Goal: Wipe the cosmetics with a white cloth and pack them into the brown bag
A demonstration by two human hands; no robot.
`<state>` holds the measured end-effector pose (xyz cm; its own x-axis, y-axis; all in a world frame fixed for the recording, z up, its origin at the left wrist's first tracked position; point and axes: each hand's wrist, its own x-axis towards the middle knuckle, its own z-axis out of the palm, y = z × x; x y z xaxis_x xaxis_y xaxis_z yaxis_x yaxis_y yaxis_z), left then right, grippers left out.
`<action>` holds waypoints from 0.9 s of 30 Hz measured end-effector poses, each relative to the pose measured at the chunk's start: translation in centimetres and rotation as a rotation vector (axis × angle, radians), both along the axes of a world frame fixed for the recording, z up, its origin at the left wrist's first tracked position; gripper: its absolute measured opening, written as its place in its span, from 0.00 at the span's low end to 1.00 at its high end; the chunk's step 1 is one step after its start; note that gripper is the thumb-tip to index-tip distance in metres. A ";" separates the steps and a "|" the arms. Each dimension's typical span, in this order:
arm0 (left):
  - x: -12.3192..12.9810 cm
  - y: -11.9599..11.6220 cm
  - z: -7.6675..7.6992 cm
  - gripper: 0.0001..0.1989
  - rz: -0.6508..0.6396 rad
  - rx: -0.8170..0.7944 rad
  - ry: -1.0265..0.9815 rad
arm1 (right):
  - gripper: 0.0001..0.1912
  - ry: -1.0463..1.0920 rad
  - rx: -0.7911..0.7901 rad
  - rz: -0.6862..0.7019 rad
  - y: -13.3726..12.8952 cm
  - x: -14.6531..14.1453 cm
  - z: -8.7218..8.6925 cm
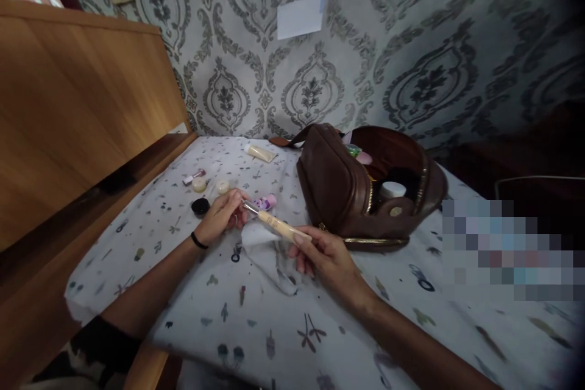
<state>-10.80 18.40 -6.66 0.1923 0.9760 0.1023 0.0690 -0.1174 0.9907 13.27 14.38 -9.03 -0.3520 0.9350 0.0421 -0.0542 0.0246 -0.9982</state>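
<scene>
A makeup brush [280,226] with a pale tan handle and a silver ferrule slants between my two hands. My left hand [223,214] pinches its far end, so the tip is hidden by the fingers. The handle's near end lies between thumb and fingers of my right hand [326,253]. Under the brush hangs a white cloth [269,256], close to the right fingertips; whether they grip it I cannot tell. A pink and purple tube [265,202] lies just behind the brush. Close to my left hand are a black round lid [200,206] and a small cream-coloured jar [222,186].
A brown leather bag [329,177] stands unzipped at the right, a white-lidded jar [393,189] inside. Behind lie a beige tube [259,153], another small jar [198,183] and a small bottle [194,177]. A wooden panel [91,73] borders the left; patterned wallpaper is behind.
</scene>
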 end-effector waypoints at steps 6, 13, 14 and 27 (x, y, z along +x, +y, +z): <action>0.0 -0.3 0.6 0.23 -0.116 -0.032 -0.019 | 0.26 0.006 -0.022 -0.011 -0.2 -0.1 0.4; -0.1 0.2 -0.4 0.30 -0.011 0.020 0.144 | 0.25 0.006 -0.010 0.013 -0.3 -0.2 0.7; -0.1 0.2 -0.3 0.30 -0.007 -0.004 0.123 | 0.25 0.006 -0.010 0.010 -0.3 -0.2 0.8; 0.0 0.0 0.0 0.25 -0.026 0.037 0.070 | 0.25 -0.029 0.001 0.004 -0.5 -0.2 0.9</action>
